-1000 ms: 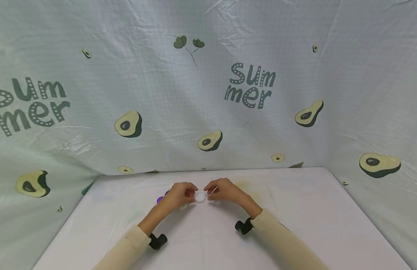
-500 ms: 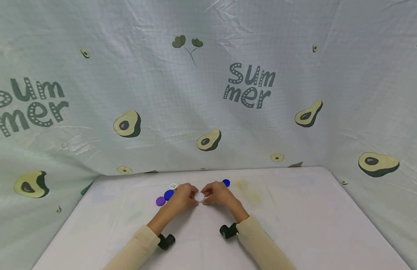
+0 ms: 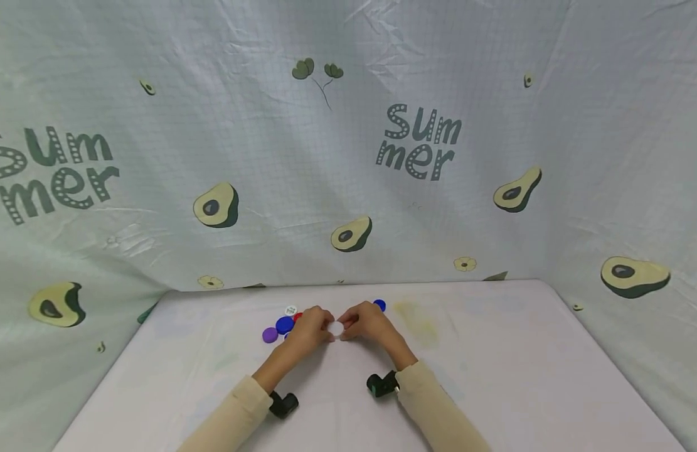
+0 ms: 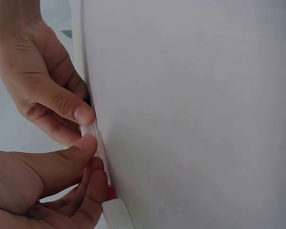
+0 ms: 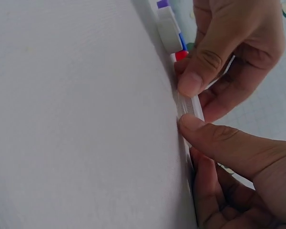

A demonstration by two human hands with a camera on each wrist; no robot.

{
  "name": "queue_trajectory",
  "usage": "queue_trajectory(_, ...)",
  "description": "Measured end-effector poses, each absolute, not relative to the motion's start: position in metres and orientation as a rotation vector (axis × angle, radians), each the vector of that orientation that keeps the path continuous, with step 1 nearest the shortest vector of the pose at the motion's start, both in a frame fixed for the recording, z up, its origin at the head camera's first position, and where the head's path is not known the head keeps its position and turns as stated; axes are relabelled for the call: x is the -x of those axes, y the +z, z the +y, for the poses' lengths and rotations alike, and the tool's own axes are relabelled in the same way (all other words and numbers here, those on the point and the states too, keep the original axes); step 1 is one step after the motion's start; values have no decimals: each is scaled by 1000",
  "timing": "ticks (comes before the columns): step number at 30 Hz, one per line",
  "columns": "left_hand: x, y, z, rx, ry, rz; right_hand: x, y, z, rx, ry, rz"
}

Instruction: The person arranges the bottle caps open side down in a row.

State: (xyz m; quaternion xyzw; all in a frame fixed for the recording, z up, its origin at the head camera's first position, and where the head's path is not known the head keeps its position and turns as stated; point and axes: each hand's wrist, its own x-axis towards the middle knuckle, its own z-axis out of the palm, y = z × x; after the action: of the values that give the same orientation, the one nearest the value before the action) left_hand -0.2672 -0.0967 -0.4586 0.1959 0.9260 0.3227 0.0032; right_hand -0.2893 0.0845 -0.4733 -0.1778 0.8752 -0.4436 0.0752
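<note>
A white bottle cap (image 3: 337,329) lies low over the white table between my two hands in the head view. My left hand (image 3: 312,328) pinches its left edge between thumb and fingertips. From the other side, my right hand (image 3: 369,322) holds the right edge in the same way. The right wrist view shows the cap's ridged side wall (image 5: 189,106) between both thumbs. Fingers cover much of the cap in the left wrist view, where only a pale strip of the cap (image 4: 88,130) shows.
Left of my left hand, several caps lie in a cluster: purple (image 3: 270,335), blue (image 3: 284,324), red (image 3: 298,317) and white with a printed mark (image 3: 291,310). A separate blue cap (image 3: 379,305) sits behind my right hand. A patterned cloth (image 3: 280,157) hangs behind the table.
My right hand has moved left and in to the white cap, uncovering the blue cap behind it. The left hand has shifted slightly right, revealing more of the cap cluster.
</note>
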Motion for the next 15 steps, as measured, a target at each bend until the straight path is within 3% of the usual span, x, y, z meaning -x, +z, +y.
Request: queue_trajectory(15, 257, -458, -101, -620, 1214, 2879, 286, -461, 92, 582, -1384, 2668)
